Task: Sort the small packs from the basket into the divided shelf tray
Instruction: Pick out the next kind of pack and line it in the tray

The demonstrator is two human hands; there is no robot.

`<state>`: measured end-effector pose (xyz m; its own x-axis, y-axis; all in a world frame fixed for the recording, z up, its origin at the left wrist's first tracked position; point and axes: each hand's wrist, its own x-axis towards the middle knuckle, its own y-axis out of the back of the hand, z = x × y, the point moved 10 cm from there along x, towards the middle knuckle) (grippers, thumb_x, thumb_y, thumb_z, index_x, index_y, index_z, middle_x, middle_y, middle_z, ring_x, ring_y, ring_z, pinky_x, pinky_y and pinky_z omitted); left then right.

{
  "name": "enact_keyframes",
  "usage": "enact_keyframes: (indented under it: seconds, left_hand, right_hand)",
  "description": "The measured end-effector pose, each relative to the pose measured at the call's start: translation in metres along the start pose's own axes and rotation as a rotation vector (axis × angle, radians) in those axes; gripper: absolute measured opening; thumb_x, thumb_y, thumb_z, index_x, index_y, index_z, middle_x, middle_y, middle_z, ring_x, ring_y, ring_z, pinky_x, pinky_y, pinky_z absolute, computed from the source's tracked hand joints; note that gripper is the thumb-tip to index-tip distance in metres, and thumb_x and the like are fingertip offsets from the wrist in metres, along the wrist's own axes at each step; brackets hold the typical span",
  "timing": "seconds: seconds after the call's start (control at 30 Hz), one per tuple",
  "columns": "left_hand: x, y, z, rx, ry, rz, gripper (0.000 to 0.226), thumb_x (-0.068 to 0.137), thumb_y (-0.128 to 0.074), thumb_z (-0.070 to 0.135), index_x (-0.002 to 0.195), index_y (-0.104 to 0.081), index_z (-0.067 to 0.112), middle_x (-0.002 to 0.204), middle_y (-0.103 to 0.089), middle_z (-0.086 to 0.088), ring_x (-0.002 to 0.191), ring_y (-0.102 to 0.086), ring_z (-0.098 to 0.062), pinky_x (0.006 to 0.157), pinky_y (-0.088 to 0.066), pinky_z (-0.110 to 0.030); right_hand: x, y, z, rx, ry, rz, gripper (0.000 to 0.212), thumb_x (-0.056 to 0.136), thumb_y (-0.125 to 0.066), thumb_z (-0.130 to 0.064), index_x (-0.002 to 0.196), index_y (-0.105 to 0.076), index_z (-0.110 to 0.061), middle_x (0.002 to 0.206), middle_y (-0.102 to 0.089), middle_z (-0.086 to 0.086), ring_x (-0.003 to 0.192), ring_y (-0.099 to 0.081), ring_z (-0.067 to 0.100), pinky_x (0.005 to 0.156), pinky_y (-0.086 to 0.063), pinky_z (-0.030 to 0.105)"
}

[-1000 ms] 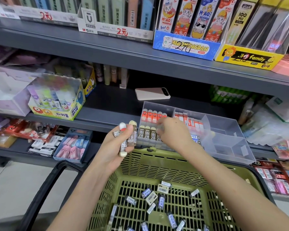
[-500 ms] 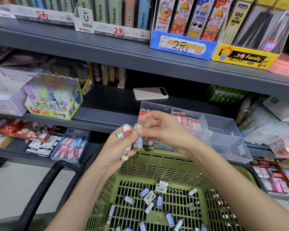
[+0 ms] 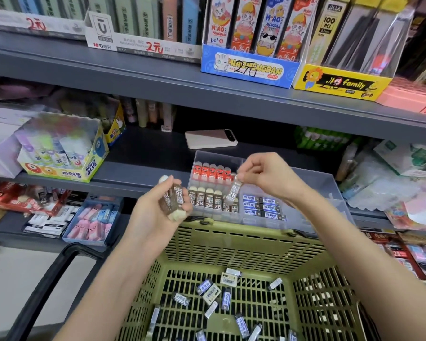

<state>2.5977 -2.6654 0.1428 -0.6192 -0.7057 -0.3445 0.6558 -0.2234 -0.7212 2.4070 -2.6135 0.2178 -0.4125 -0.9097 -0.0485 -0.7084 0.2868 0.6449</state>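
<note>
My left hand (image 3: 155, 212) grips a small bunch of brown 2B packs (image 3: 174, 201) above the green basket's far rim (image 3: 231, 230). My right hand (image 3: 266, 175) pinches one 2B pack (image 3: 233, 191) by its top, hanging over the clear divided tray (image 3: 330, 183) on the shelf. The tray holds a row of red packs (image 3: 212, 172), a row of brown 2B packs (image 3: 212, 201) and blue-labelled packs (image 3: 263, 206); its right compartments look bare. Several loose packs (image 3: 212, 291) lie on the basket floor.
A phone (image 3: 210, 139) lies on the shelf behind the tray. A yellow glue box (image 3: 62, 153) stands at the left, a blue tray of pink items (image 3: 94, 221) on the lower shelf. The basket's black handle (image 3: 47, 279) hangs at the left.
My right hand has drawn one 2B pack out of the bunch in my left hand and carried it right, over the tray. The left hand has sunk slightly.
</note>
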Motion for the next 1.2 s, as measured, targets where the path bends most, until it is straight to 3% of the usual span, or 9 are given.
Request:
enact_keyframes:
  seconds: [0.13,0.33,0.47,0.6,0.7,0.8,0.9,1.03,1.2]
  left_hand:
    - [-0.003,-0.005,0.001,-0.134,0.041,0.017,0.025,0.07,-0.058,0.002,0.095,-0.056,0.0,0.069,-0.064,-0.014,0.061,-0.061,-0.02,0.056,-0.054,-0.03]
    - [-0.004,-0.001,-0.003,-0.015,0.063,0.085,0.032,0.068,-0.064,0.013,0.098,-0.06,0.001,0.082,-0.074,-0.01,0.062,-0.068,-0.016,0.052,-0.054,-0.024]
    - [-0.004,-0.007,-0.011,-0.08,0.107,0.075,0.045,0.07,-0.065,0.014,0.113,-0.057,0.003,0.083,-0.071,-0.01,0.053,-0.057,-0.009,0.044,-0.039,-0.015]
    - [-0.003,-0.006,-0.012,-0.122,0.109,0.074,0.047,0.069,-0.067,0.011,0.114,-0.056,0.005,0.089,-0.072,-0.012,0.066,-0.054,-0.009,0.044,-0.039,-0.013]
    - [-0.003,-0.008,-0.011,-0.125,0.088,0.057,0.038,0.067,-0.066,0.01,0.103,-0.059,0.001,0.075,-0.071,-0.007,0.058,-0.058,-0.005,0.041,-0.039,-0.012]
    - [-0.003,-0.009,-0.006,-0.075,0.046,0.063,0.006,0.066,-0.067,0.008,0.07,-0.072,0.008,0.071,-0.07,-0.006,0.056,-0.062,-0.006,0.04,-0.039,-0.012]
    - [-0.004,-0.015,-0.005,0.007,0.013,0.038,0.013,0.066,-0.068,0.01,0.056,-0.074,0.014,0.073,-0.071,-0.006,0.056,-0.063,-0.007,0.039,-0.038,-0.011]
    - [-0.006,-0.026,-0.007,0.102,0.006,0.002,0.009,0.067,-0.072,0.017,0.059,-0.076,0.015,0.083,-0.074,-0.01,0.066,-0.069,-0.013,0.041,-0.041,-0.012]
    - [-0.008,-0.014,0.004,0.184,-0.065,0.073,0.034,0.067,-0.073,0.032,0.088,-0.066,0.006,0.081,-0.072,-0.012,0.065,-0.067,-0.014,0.042,-0.043,-0.015]
  right_hand:
    - [0.003,-0.029,0.021,-0.096,-0.008,-0.091,0.017,0.08,-0.072,-0.014,0.068,-0.064,-0.023,0.076,-0.072,-0.002,0.077,-0.068,0.012,0.085,-0.053,0.042]
    - [0.002,-0.033,0.025,-0.165,0.068,-0.015,0.021,0.079,-0.073,-0.028,0.064,-0.062,-0.036,0.073,-0.067,-0.018,0.081,-0.062,0.003,0.082,-0.051,0.036]
    - [-0.008,-0.022,0.013,-0.321,0.181,0.196,0.002,0.077,-0.072,-0.038,0.078,-0.073,-0.037,0.065,-0.053,-0.021,0.082,-0.041,0.009,0.071,-0.024,0.027]
    - [-0.012,-0.034,-0.004,-0.579,0.3,0.206,0.012,0.081,-0.068,-0.041,0.086,-0.076,-0.032,0.084,-0.069,-0.015,0.085,-0.041,0.015,0.073,-0.016,0.027]
    - [-0.012,-0.038,-0.009,-0.66,0.273,0.172,0.017,0.086,-0.062,-0.041,0.091,-0.075,-0.031,0.093,-0.068,-0.014,0.087,-0.039,0.014,0.076,-0.018,0.025]
    - [-0.032,-0.025,-0.03,-0.32,0.357,0.236,0.017,0.085,-0.063,-0.038,0.094,-0.073,-0.028,0.088,-0.065,-0.02,0.09,-0.047,0.012,0.084,-0.031,0.027]
    - [-0.062,-0.024,-0.064,-0.078,0.52,0.208,0.028,0.077,-0.065,-0.045,0.098,-0.069,-0.027,0.091,-0.056,-0.028,0.095,-0.048,0.004,0.089,-0.036,0.023]
    - [-0.072,-0.015,-0.081,-0.12,0.59,0.297,0.021,0.082,-0.065,-0.033,0.09,-0.071,-0.014,0.09,-0.058,-0.02,0.091,-0.051,0.006,0.085,-0.041,0.024]
    - [-0.039,0.033,-0.041,-0.05,0.292,0.311,0.004,0.087,-0.063,-0.017,0.087,-0.065,-0.02,0.078,-0.062,-0.018,0.073,-0.055,-0.007,0.068,-0.038,0.008]
